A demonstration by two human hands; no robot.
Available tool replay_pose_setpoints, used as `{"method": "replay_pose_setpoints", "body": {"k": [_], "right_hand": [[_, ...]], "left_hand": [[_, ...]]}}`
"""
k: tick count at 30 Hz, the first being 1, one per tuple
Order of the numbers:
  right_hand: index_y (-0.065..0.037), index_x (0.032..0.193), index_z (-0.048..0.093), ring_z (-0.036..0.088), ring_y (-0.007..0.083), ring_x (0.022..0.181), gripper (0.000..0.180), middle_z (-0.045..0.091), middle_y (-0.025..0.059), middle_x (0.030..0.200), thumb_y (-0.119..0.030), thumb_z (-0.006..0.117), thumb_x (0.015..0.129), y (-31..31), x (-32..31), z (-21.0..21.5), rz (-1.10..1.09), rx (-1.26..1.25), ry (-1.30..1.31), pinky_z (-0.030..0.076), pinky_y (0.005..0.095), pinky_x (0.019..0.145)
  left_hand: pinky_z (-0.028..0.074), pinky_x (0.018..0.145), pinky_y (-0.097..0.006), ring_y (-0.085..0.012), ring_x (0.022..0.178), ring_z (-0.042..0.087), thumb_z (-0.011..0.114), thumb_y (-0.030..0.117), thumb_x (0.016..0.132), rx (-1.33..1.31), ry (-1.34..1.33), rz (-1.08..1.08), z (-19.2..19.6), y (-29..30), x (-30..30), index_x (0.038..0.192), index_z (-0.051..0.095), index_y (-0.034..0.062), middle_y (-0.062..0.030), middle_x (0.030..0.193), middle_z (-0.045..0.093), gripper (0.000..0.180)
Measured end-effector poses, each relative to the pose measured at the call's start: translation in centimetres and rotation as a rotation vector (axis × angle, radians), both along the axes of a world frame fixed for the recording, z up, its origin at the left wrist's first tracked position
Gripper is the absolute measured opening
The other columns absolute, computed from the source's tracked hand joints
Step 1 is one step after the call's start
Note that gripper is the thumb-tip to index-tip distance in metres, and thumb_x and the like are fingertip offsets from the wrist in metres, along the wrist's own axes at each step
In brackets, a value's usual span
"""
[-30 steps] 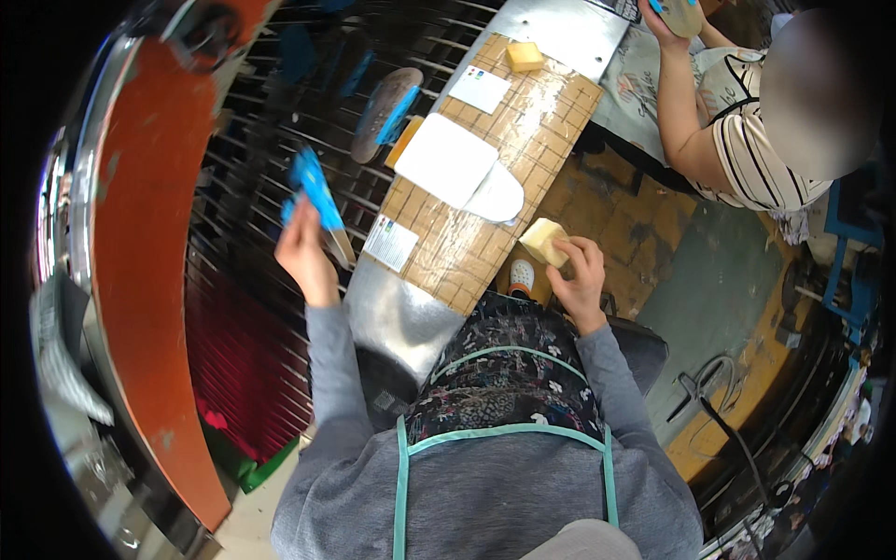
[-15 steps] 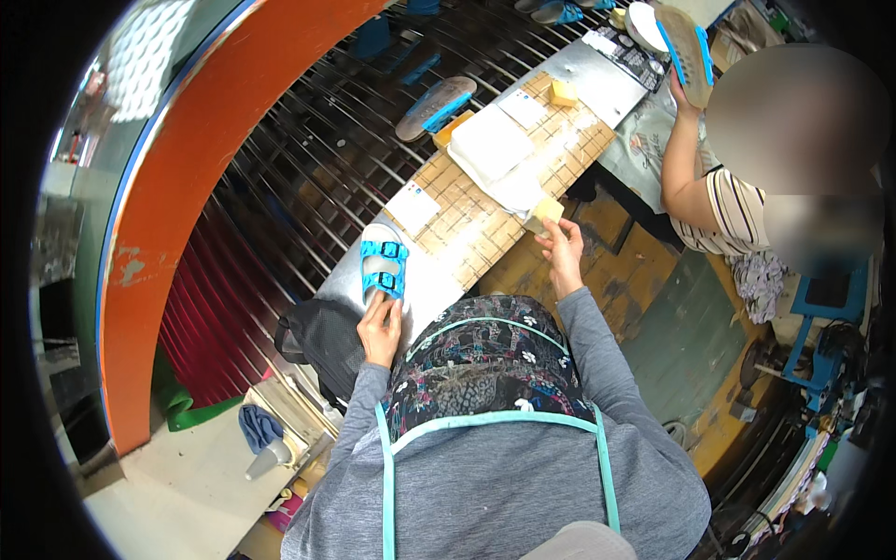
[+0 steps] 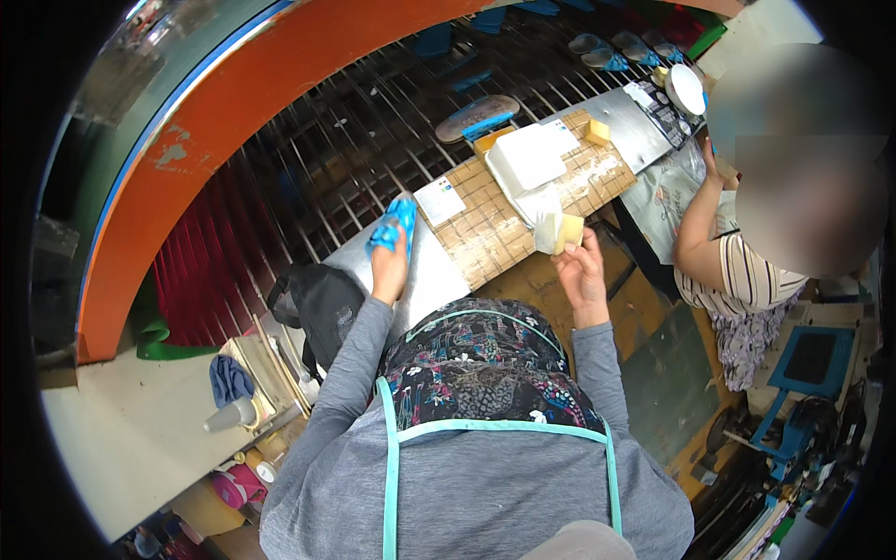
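Tabletop [image 3: 462,241] is covered in brown, at the apron's [image 3: 495,383] 12 o'clock.
At 11 o'clock, a blue sandal [image 3: 399,220] is clasped by the left grip [image 3: 390,269]; at 1 o'clock, a yellow sponge [image 3: 567,233] is pinched by the right grip [image 3: 583,269].

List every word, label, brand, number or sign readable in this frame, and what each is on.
White card at the board's near end: fine print, too small to read.
White card farther along: marks too small to read.
Black-and-white sheet beside the white bowl: pattern or print, unreadable.
Co-worker's grey apron: lettering, not transcribed here.
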State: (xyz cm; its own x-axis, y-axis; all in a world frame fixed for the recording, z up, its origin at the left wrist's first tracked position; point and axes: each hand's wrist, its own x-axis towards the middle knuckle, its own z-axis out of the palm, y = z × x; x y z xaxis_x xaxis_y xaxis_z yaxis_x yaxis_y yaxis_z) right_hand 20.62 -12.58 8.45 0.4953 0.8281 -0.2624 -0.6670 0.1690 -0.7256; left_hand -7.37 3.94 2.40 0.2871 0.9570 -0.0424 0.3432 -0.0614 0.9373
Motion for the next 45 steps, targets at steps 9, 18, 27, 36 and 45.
{"method": "replay_pose_setpoints", "body": {"k": [9, 18, 27, 36, 45], "right_hand": [[-0.007, 0.103, 0.067, 0.059, 0.0291, 0.104, 0.043, 0.060, 0.0169, 0.119, 0.005, 0.070, 0.063, 2.1, -2.8, 12.9, -0.156, 0.258, -1.351, 0.046, 0.0381, 0.091], [-0.009, 0.101, 0.069, 0.060, 0.0301, 0.096, 0.044, 0.063, 0.0145, 0.110, 0.004, 0.068, 0.058, -0.3, -6.3, 14.0, -0.111, 0.328, -1.529, 0.048, 0.0378, 0.084], [-0.010, 0.102, 0.067, 0.057, 0.0294, 0.106, 0.044, 0.060, 0.0156, 0.116, 0.005, 0.071, 0.061, -0.2, -6.3, 14.1, -0.365, 0.415, -1.410, 0.047, 0.0383, 0.090], [-0.010, 0.103, 0.067, 0.057, 0.0292, 0.106, 0.042, 0.060, 0.0150, 0.116, 0.004, 0.072, 0.063, 0.6, -5.7, 14.1, -0.314, 0.422, -1.386, 0.047, 0.0384, 0.090], [-0.008, 0.101, 0.068, 0.057, 0.0293, 0.106, 0.039, 0.061, 0.0153, 0.115, 0.002, 0.070, 0.064, 1.5, -4.2, 15.0, -0.256, 0.400, -1.378, 0.047, 0.0388, 0.090]], "left_hand": [[0.049, 0.096, -0.040, -0.0270, 0.113, 0.059, 0.040, 0.055, 0.096, -1.068, -1.224, -0.258, 15.1, -3.8, 6.5, 0.135, 0.047, 0.0067, -0.0137, 0.128, 0.057, 0.063], [0.044, 0.102, -0.041, -0.0274, 0.118, 0.055, 0.035, 0.052, 0.099, -1.037, -1.158, -0.252, 17.1, -6.9, 4.9, 0.141, 0.040, 0.0084, -0.0122, 0.134, 0.052, 0.061], [0.041, 0.105, -0.040, -0.0259, 0.123, 0.051, 0.032, 0.052, 0.100, -0.856, -1.061, -0.397, 18.4, -9.0, 4.9, 0.142, 0.037, 0.0071, -0.0136, 0.137, 0.048, 0.062], [0.044, 0.101, -0.042, -0.0286, 0.122, 0.052, 0.032, 0.055, 0.098, -0.804, -0.964, -0.322, 18.5, -9.0, 5.6, 0.143, 0.037, 0.0073, -0.0157, 0.137, 0.048, 0.066], [0.048, 0.098, -0.037, -0.0231, 0.115, 0.057, 0.032, 0.049, 0.101, -0.832, -1.062, -0.385, 18.7, -8.3, 6.1, 0.136, 0.043, 0.0059, -0.0145, 0.129, 0.054, 0.056]]}}
